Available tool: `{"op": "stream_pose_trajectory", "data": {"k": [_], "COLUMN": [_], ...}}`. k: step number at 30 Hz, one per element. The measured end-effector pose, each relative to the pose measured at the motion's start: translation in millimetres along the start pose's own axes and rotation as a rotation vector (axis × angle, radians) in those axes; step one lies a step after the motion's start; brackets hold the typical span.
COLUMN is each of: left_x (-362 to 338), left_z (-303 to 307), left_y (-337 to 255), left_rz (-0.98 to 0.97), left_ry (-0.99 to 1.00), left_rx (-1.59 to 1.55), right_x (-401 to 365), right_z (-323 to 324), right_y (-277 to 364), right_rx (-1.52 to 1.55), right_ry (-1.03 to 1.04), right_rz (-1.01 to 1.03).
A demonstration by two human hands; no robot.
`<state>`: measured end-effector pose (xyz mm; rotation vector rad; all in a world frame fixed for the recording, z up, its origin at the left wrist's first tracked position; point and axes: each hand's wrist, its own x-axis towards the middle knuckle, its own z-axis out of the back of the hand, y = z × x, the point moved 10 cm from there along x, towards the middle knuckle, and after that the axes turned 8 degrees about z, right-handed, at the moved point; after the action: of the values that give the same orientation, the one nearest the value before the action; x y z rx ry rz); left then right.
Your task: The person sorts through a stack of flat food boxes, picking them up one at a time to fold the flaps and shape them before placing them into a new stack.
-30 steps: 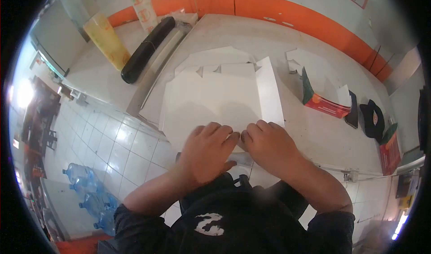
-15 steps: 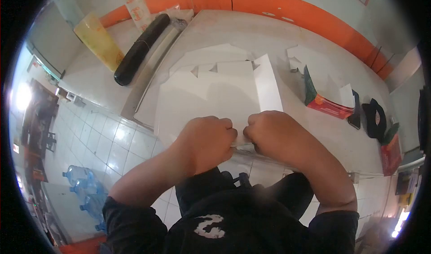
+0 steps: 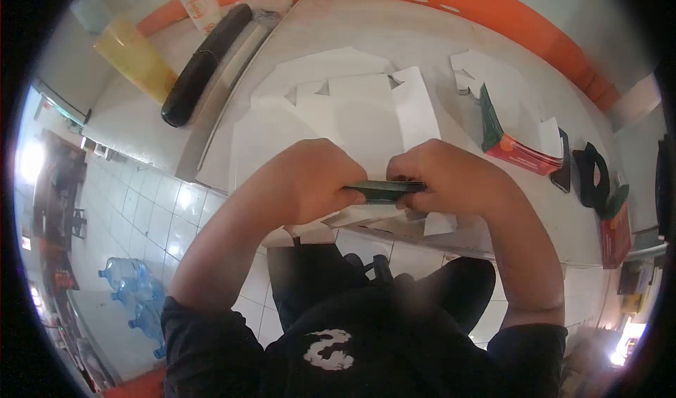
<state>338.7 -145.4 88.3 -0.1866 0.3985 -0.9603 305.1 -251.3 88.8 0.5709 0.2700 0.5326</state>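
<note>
A flat cardboard box blank (image 3: 355, 127), white on its inner face, lies before me on the white table with its cut flaps pointing away. My left hand (image 3: 320, 180) pinches the left part of its near edge. On the right part, my right hand (image 3: 443, 176) grips the same edge, thumb below and fingers above. Between the two hands a folded-up strip (image 3: 385, 191) shows the dark green printed side. White flaps (image 3: 310, 232) hang over the table's near edge below my hands. The fingertips are partly hidden by the fold.
To the right stand folded red and green cardboard pieces (image 3: 521, 152), a dark phone (image 3: 561, 162) and a black cap (image 3: 591, 173). A long black roll (image 3: 208, 64) and a yellow plastic roll (image 3: 134, 57) lie at the left. Blue water jugs (image 3: 134, 285) stand on the tiled floor.
Both hands have moved up and slightly apart, turning the near edge of the blank upward. Its green side and the hanging flaps now show. The view has shifted a little.
</note>
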Motion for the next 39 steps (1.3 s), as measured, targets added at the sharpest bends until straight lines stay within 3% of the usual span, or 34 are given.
{"op": "stream_pose_trajectory", "data": {"k": [2,8,11,15,18,22,23,26,27,28,30,32,35,36,37,39], "left_x": [-2,0,5,7,20,22,17,-15,-25,-40,-89,-127,-162,-156,-149,-134], "left_z": [-1,-5,-1,7,11,6,-1,15,27,54,104,137,169,174,178,190], "left_y": [5,25,38,45,50,8,-1,-16,-17,-21,-27,-12,40,56,73,100], "left_rz": [-0.014,0.068,0.231,0.354,0.396,0.059,0.128,0.234,0.257,0.182,0.019,0.185,-0.118,-0.222,-0.329,-0.437], "left_ry": [0.0,-0.082,-0.099,-0.215,-0.135,-0.201,-0.172,-0.238,-0.279,-0.466,-0.812,-0.842,-1.046,-1.02,-0.985,-0.957], "left_rx": [-0.056,-0.208,-0.247,-0.011,0.05,0.058,-0.009,-0.131,-0.168,-0.171,-0.168,-0.484,-1.008,-1.115,-1.224,-1.253], "right_x": [-5,-11,-8,1,11,9,5,-44,-64,-85,-97,-86,-63,-59,-64,-80], "right_z": [0,-3,3,7,16,27,29,45,44,35,36,43,79,89,101,119], "right_y": [-12,-33,-31,-36,-37,-37,-41,-45,-72,-110,-112,-83,-43,-31,-9,19], "right_rx": [0.169,0.262,0.174,-0.128,-0.26,-0.209,-0.161,0.066,0.37,0.685,0.967,0.862,0.654,0.606,0.844,0.834], "right_ry": [-0.084,-0.19,-0.264,-0.187,-0.058,0.015,0.002,-0.482,-0.739,-0.976,-1.175,-1.144,-1.13,-1.142,-1.188,-1.137], "right_rz": [0.088,-0.086,-0.077,-0.312,-0.442,-0.465,-0.473,-0.327,-0.234,-0.127,0.03,0.117,0.289,0.348,0.543,0.571]}}
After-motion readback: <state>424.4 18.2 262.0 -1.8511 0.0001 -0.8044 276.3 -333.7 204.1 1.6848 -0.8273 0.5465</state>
